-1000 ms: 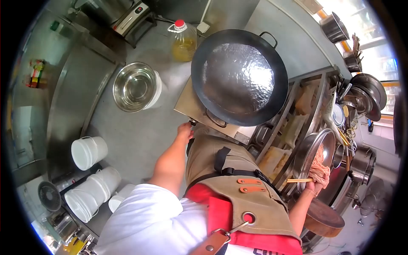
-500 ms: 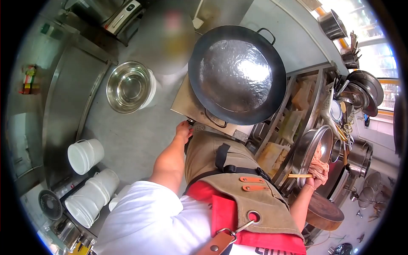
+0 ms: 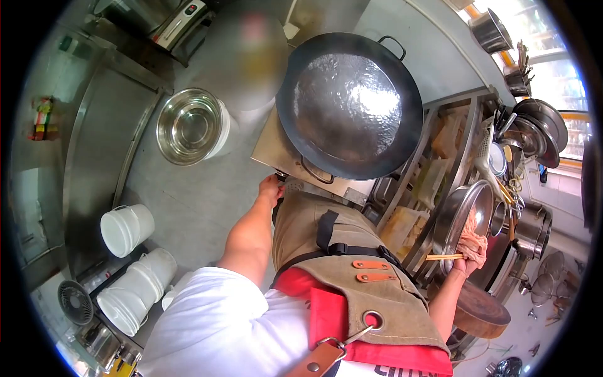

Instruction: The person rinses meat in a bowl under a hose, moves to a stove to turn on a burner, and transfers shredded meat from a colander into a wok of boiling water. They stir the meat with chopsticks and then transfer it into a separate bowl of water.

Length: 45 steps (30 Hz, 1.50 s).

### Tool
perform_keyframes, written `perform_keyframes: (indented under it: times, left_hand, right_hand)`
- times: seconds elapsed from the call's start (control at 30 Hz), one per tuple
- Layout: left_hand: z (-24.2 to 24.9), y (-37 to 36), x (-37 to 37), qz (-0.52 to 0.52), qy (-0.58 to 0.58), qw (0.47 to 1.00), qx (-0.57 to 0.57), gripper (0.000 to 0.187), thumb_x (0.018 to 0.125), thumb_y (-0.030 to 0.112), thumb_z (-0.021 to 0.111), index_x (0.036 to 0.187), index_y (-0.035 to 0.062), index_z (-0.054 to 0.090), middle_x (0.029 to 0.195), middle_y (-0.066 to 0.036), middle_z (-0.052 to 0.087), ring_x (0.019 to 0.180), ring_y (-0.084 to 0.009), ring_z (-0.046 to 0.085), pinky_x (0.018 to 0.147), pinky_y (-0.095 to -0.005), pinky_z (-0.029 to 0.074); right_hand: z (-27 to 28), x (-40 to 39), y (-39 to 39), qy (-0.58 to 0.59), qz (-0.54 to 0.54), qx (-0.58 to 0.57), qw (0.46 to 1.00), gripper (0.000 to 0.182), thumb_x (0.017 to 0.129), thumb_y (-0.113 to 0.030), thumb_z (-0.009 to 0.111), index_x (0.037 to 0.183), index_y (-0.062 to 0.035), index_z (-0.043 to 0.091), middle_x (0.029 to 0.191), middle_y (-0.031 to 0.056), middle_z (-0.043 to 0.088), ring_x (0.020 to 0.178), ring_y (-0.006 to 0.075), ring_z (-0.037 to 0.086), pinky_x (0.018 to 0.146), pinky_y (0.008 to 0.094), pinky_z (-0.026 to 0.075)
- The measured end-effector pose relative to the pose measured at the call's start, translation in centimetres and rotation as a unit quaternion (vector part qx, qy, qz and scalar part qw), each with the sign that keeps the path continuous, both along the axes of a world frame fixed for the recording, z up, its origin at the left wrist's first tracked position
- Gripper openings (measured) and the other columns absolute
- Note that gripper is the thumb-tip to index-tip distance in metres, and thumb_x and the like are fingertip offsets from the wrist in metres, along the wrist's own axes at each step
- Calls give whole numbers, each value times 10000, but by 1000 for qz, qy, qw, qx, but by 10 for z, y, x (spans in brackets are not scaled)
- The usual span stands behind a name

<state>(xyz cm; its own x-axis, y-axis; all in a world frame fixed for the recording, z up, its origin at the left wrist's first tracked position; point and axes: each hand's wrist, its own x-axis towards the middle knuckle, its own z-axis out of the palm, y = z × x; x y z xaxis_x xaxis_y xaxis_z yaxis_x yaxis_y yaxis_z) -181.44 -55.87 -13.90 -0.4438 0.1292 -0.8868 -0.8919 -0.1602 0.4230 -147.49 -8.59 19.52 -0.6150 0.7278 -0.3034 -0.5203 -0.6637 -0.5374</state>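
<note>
My left hand [image 3: 270, 190] has its fingers closed at the dark knob [image 3: 281, 175] on the front corner of the stove [image 3: 267, 147]. A large black wok [image 3: 352, 166] holding shiny, rippled liquid sits on that stove. To the right, a pair of wooden chopsticks [image 3: 443, 257] sticks out leftward from my right hand [image 3: 471, 259], which is closed on them. This hand is at the near rim of a steel bowl [image 3: 453, 217], right against pinkish raw meat strips [image 3: 469, 237]. The bowl looks tilted in this view.
A steel basin [image 3: 188, 125] rests on a white bucket at left, with several white buckets [image 3: 125, 229] nearer. A rack with food containers [image 3: 433, 182] runs between stove and bowl. A round wooden chopping block [image 3: 480, 314] stands below my right forearm. Pots [image 3: 531, 232] and utensils crowd the far right.
The view has shifted slightly. Both hands keep about the same places, the left at the stove knob and the right with the chopsticks at the bowl.
</note>
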Motion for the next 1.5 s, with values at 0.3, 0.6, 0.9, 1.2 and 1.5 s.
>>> perform_keyframes:
  times: [0.3,0.6,0.9,1.2,1.5]
  left_hand:
    - [-49,-16,3,-136,102,982,-78,254,879,229,532,1061,52,544,911,-73,577,659,-200,593,439,-315,406]
    - [-69,-73,1,-451,313,800,-244,166,790,141,563,761,-14,614,619,-130,583,534,-237,597,390,-363,410]
    - [82,-36,-26,-397,142,877,-231,124,748,97,534,669,15,583,601,-95,580,485,-203,561,372,-340,393]
    - [125,-15,-22,-410,145,866,-247,133,751,132,556,706,17,604,651,-100,612,511,-190,584,403,-325,425]
    - [-65,-63,1,-535,415,630,-380,336,775,325,610,856,7,678,906,-235,653,889,-357,635,777,-443,488]
  right_hand:
    - [-11,12,10,-38,21,104,994,256,779,-106,587,1032,-85,551,919,53,601,679,152,589,397,212,428]
    - [-19,16,10,22,-1,87,996,284,777,-86,567,1058,-70,526,928,65,587,616,145,570,380,211,414]
    - [-30,30,11,-5,-65,44,997,284,758,-133,579,1030,-56,553,907,90,620,643,184,595,464,257,475]
    - [-21,24,6,-70,-122,15,990,131,793,-141,536,909,-81,548,755,54,581,491,147,505,362,240,383]
    - [-19,20,10,15,-42,25,999,167,853,-88,502,1019,-85,528,806,22,574,439,77,418,344,189,278]
